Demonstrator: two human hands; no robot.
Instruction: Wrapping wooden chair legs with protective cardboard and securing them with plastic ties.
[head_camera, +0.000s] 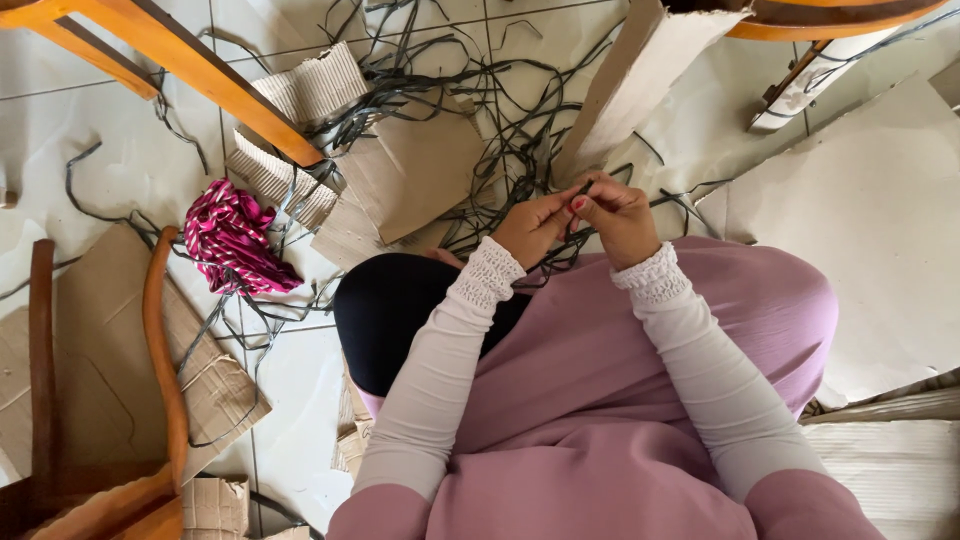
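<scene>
Head view, left hand, right hand pinching dark strip

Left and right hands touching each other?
Touching. The head view shows the left hand and right hand meeting fingertip to fingertip over a dark strip.

Sleeves: off-white, lace-patterned cuffs. Garment: dusty pink. Fingernail on right hand: red. Strands: dark grey. Cloth bundle: magenta with white stripes. Cardboard: tan, some corrugated. Chair legs: orange-brown wood. Floor: pale tiles.
</scene>
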